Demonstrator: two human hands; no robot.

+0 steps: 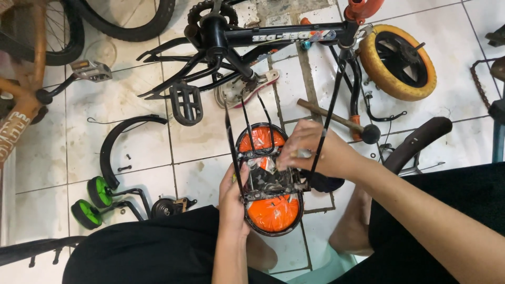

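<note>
Black-clad knees frame the bottom of the view as a person seated on a white tiled floor (47,152) works on an oval black-rimmed part with an orange face (272,213), held between the legs. Left hand (233,202) is wrapped around the part's left rim and a thin black wire bracket (235,158), fingers pressed closed on them. Right hand (310,150) reaches over the top of the part, fingertips pinching something small and pale at its centre; what it is cannot be told. Just beyond the grip a hammer (342,122) lies on the tiles, and farther up a small black bicycle frame (273,39) lies on its side. Right of the grip sit a yellow-tyred wheel (398,63) and a curved black mudguard (415,143). Left of it, another mudguard (118,139), loose bolts and two green training wheels (93,202) leave a strip of bare tile.
</note>
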